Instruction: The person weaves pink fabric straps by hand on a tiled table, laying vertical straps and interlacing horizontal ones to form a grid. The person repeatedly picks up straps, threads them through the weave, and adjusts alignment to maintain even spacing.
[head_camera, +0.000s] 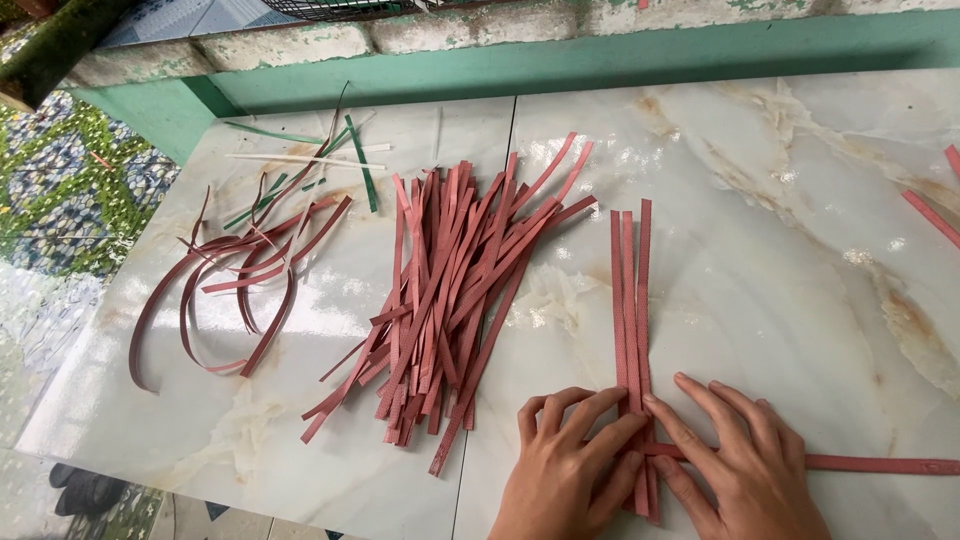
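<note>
Three red flat strips (631, 290) lie side by side, running away from me on the marble tabletop (760, 250). A crosswise red strip (880, 464) passes under or through them near my hands. My left hand (568, 458) presses flat on the lower ends of the strips, fingers spread. My right hand (735, 450) lies flat beside it, fingertips on the strips where the cross strip meets them. Neither hand grips anything.
A loose pile of red strips (450, 290) lies left of the hands. Curled red strips (235, 290) and a few green and white strips (330, 160) lie at the far left. More red strips (935, 205) poke in at the right edge. A green wall ledge (560, 65) runs behind.
</note>
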